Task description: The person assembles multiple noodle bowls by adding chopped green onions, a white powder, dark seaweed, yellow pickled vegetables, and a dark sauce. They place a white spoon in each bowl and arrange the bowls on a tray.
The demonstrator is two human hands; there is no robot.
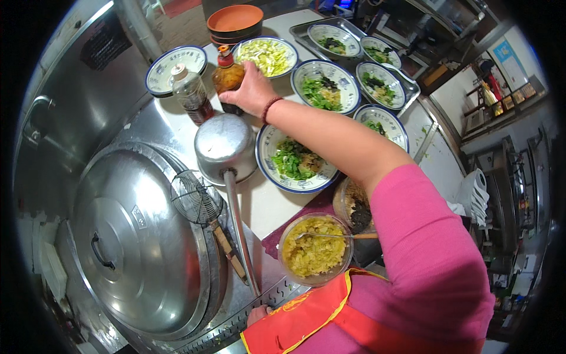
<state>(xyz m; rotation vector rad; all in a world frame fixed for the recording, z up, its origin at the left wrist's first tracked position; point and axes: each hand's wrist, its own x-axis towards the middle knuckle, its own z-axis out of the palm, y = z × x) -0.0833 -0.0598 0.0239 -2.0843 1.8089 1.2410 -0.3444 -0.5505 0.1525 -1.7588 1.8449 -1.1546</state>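
My right hand [252, 93] is closed around a bottle of brown liquid [227, 78] with a red cap, near the far side of the white counter. Just left of it stands a clear bottle [191, 94] with a white cap and dark liquid low inside. An upturned metal ladle [224, 144] lies in front of both bottles, its long handle pointing back toward me. Only part of my left hand [259, 314] shows, low by the counter's metal edge next to my red apron. Its fingers are mostly hidden.
Several patterned bowls [288, 162] hold greens and toppings, some on a metal tray [407, 82]. A large domed lid [135, 236] fills the left, a wire skimmer [197, 197] beside it. Nearer me are a tub of yellow mash [315, 248] with a spoon and a plate of chopped vegetables [268, 56] farther off.
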